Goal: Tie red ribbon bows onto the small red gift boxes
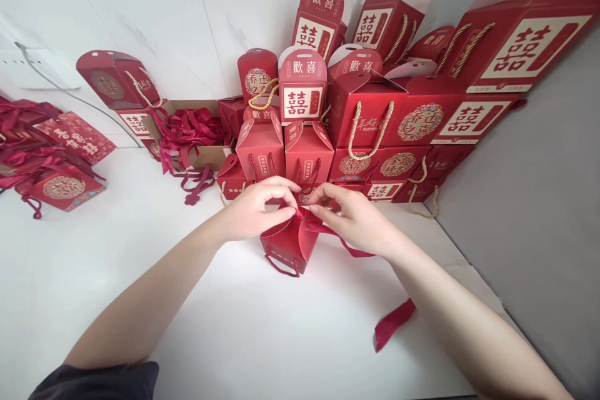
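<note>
A small red gift box (287, 242) with a cord handle stands on the white table in front of me, its top folded in. My left hand (262, 207) is at the box's top, thumb and fingertips pinching a dark red ribbon (344, 244). From the other side my right hand (349, 215) also closes thumb and fingers on the ribbon. The ribbon runs from the box top under my right hand, and a loose end hangs below my right forearm. The exact spot between the fingertips is partly hidden.
Behind the box stand stacked red gift boxes (368, 112) with rope handles, reaching to the right wall. An open cardboard box (210, 153) of ribbons is at the back left. Ribboned boxes (65, 187) pile up at far left. A cable (70, 90) runs down the tiled wall.
</note>
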Demonstrator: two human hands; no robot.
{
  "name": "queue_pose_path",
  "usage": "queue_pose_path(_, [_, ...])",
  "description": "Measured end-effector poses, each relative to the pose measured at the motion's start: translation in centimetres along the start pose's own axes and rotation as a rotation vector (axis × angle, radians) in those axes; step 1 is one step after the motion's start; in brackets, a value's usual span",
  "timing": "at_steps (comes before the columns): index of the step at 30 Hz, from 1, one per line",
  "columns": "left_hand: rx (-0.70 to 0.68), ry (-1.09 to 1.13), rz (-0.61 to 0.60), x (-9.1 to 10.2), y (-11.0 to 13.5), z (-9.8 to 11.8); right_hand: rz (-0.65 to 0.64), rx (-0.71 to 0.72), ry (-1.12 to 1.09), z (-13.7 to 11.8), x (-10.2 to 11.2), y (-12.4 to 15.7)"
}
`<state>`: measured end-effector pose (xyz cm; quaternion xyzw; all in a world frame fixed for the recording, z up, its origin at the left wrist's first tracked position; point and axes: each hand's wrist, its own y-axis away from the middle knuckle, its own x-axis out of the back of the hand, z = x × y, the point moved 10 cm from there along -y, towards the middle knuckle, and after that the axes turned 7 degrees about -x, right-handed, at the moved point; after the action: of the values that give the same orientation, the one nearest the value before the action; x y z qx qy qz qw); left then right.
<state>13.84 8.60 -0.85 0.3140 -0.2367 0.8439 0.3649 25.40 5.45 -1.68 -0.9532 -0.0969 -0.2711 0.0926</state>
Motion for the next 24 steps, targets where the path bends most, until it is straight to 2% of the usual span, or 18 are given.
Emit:
queue_pose_path(1, [-0.002,0.065,0.036,0.5,0.1,0.1,0.004,0.056,-0.015,-0.6,0.0,0.0])
queue_pose_path(3, [-0.02,0.164,0.098,1.5,0.3,0.5,-0.09,0.145,-0.126,-1.6,-0.9,0.2])
queue_pose_path(5, [-0.03,0.143,0.105,2.0,0.5,0.9,-0.17,0.171,-0.288,-2.0,-1.7,0.3])
queue_pose_path(6, [-0.021,0.082,0.077,1.9,0.7,1.0,-0.165,0.163,-0.364,-1.9,-1.7,0.2])
queue_pose_path(9, [0.052,-0.187,-0.071,1.0,1.5,0.4,-0.034,0.146,-0.506,-1.3,-0.7,0.1])
queue_pose_path(12, [0.139,-0.328,-0.114,0.7,2.0,-0.8,-0.005,0.121,-0.514,-0.9,-0.7,-0.1])
queue_pose_path(18, [0.283,-0.014,-0.104,0.4,2.1,-2.4,-0.112,-0.032,-0.456,0.8,-3.2,-0.5])
queue_pose_path(24, [0.255,0.075,-0.15,-0.4,2.1,-2.0,-0.118,0.006,-0.447,1.2,-4.3,-0.7])
